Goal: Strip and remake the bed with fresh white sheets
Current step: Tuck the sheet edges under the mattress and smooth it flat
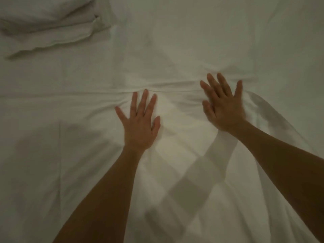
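the left hand (139, 125) lies flat on the sheet (184, 155), fingers straight and spread wide, holding nothing, palm pressing the cloth. the right hand (223, 106) is just beside it, also flat and spread, empty, its outline a little blurred. a long ridge (98, 92) of gathered cloth runs crosswise right at the fingertips of both hands, with small puckers bunching where the fingers meet it. beyond the ridge the sheet lies smoother, with faint fold lines. well off from the left hand, up and away to its outer side, a pillow (43, 23) in a white case rests on the bed.

by the look of it the fresh sheet is already spread and the step in hand is smoothing it flat. the next move likely calls for both palms to push the ridge outward and away with even pressure, keeping fingers flat so the cloth slides rather than bunches again; tucking the edges probably comes after.
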Demonstrator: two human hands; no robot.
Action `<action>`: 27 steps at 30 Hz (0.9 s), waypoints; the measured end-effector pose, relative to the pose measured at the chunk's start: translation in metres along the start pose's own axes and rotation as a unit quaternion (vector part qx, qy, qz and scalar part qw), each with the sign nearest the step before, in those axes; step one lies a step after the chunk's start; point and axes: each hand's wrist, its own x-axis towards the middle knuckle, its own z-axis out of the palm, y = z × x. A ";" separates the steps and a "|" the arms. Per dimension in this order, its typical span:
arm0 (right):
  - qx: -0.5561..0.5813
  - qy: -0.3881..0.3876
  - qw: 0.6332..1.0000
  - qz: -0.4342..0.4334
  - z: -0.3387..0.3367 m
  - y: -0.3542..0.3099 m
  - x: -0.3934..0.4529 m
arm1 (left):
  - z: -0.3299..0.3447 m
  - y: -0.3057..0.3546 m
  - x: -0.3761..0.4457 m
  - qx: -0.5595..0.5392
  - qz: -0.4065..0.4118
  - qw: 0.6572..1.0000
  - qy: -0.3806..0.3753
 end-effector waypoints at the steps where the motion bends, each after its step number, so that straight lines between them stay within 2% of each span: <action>1: -0.001 0.000 1.000 0.003 0.001 0.001 0.000 | 0.001 -0.001 0.000 -0.002 0.000 1.000 -0.002; 5: -0.006 0.005 0.999 0.033 -0.007 -0.008 0.004 | 0.001 -0.003 0.004 0.006 0.002 1.000 -0.024; 8: 0.058 -0.003 0.995 0.086 -0.020 -0.029 -0.004 | -0.004 -0.003 0.002 0.024 -0.005 0.999 -0.045; 11: 0.118 -0.018 0.991 0.052 -0.023 -0.053 -0.060 | -0.019 0.023 0.005 -0.024 -0.091 0.992 -0.084; 12: 0.142 -0.031 0.988 0.055 -0.024 -0.057 -0.088 | -0.024 0.041 0.004 -0.048 -0.129 0.986 -0.093; 14: 0.192 -0.059 0.975 0.093 -0.026 -0.051 -0.144 | -0.034 0.085 -0.002 -0.066 -0.148 0.982 -0.098; 17: 0.257 -0.042 0.953 0.153 -0.043 -0.014 -0.221 | -0.037 0.171 -0.023 -0.093 -0.068 0.985 -0.131; 19: 0.295 -0.008 0.937 0.189 -0.064 0.020 -0.266 | -0.039 0.234 -0.032 -0.101 0.010 0.988 -0.120; 21: 0.333 0.018 0.917 0.220 -0.084 0.057 -0.306 | -0.043 0.292 -0.034 -0.129 0.054 0.982 -0.130; 23: 0.330 0.028 0.912 0.241 -0.097 0.095 -0.336 | -0.046 0.335 -0.039 -0.114 0.123 0.979 -0.113; 25: 0.287 0.007 0.923 0.257 -0.101 0.131 -0.355 | -0.044 0.363 -0.043 -0.074 0.211 0.970 -0.093; 27: 0.242 -0.052 0.929 0.274 -0.104 0.161 -0.364 | -0.044 0.382 -0.047 -0.057 0.265 0.956 -0.109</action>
